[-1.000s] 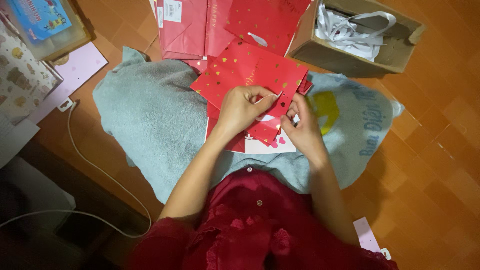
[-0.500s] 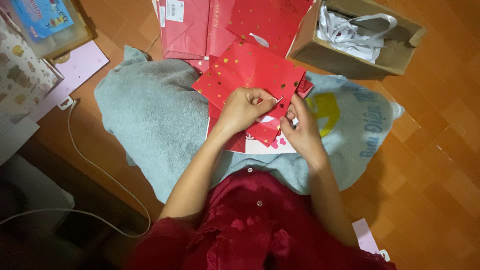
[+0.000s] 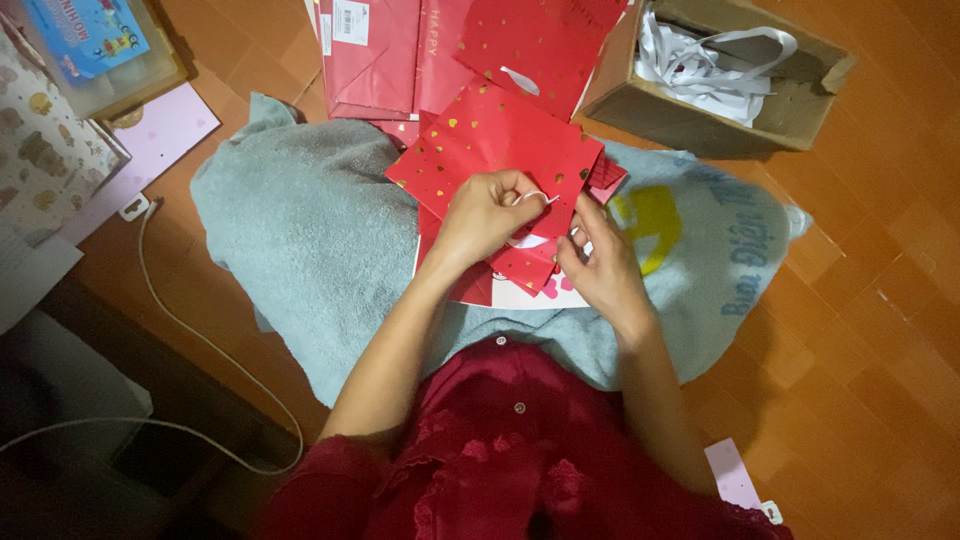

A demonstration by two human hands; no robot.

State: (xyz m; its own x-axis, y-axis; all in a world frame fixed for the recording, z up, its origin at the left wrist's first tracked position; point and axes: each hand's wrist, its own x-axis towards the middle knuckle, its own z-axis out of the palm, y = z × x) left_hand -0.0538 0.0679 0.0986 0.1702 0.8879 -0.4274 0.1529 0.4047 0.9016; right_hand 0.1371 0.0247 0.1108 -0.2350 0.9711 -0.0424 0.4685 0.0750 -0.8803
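Now the left hand [image 3: 487, 213] pinches a thin white cord [image 3: 533, 197] against the red bag [image 3: 500, 145], its fingers closed on the loop. Compared with a second ago, the cord's free end stands out further to the right of that hand, and both hands sit much where they were, so the threading seems well in hand. The right hand [image 3: 600, 265], just right of the bag's lower corner, has its fingers curled at the bag's edge; whether they grip the paper or only steady it I cannot tell. The bag lies on a grey towel [image 3: 300, 230] on the floor. Beyond the bag are more red bags [image 3: 400, 55] and a cardboard box [image 3: 700, 110] of white cords.
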